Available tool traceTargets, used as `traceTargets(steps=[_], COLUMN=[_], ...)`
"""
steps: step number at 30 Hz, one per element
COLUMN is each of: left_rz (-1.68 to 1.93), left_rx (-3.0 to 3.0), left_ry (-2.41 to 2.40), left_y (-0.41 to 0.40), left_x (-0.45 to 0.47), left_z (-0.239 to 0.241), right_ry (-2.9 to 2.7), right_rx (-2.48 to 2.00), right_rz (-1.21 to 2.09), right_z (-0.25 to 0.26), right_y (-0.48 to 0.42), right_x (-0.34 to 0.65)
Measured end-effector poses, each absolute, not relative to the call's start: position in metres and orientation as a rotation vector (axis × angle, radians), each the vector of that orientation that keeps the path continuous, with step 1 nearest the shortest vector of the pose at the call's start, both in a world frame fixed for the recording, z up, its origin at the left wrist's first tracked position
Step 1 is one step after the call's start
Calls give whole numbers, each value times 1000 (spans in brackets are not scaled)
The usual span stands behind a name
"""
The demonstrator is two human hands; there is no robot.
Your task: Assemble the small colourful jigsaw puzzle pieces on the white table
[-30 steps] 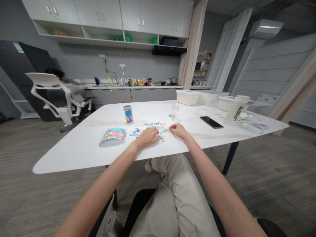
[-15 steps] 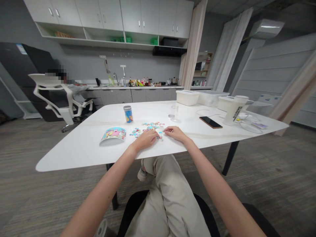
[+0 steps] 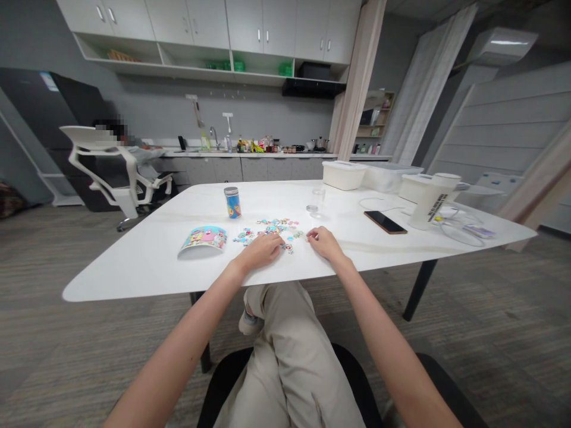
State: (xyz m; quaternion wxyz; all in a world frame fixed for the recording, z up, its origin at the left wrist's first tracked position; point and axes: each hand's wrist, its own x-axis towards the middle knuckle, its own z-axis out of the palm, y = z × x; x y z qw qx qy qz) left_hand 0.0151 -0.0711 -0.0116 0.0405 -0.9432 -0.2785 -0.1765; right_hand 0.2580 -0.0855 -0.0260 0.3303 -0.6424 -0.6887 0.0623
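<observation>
White tabletop, both hands down in a scatter of little colourful puzzle pieces [image 3: 276,229].

Left hand [image 3: 261,249] lies flat on the near edge of the pieces with fingers loosely spread; right hand [image 3: 325,242] sits just beside it, fingers curled over the right end of the scatter, can't tell if it's pinching a piece. Next to the left hand is a curled cartoon picture sheet [image 3: 203,238], and behind it a small blue tin [image 3: 231,203] with a cartoon label too tiny to read. Further right: a black phone [image 3: 385,222] and a white cup [image 3: 430,202] with dark lettering I can't make out. Versus half a second ago, the right hand has slid a bit right, away from the left; the table [image 3: 147,261] stuff hasn't moved.
</observation>
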Motion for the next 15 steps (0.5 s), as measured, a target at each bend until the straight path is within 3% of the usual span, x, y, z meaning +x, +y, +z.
traceTargets(steps=[15], left_rz=[-474], left_rx=[-2954], left_ry=[-711], left_y=[-69], left_x=[18], left_z=[-16], right_ry=[-1724], right_rx=[-1739], right_rz=[77], right_z=[-34], right_y=[-80], right_x=[261])
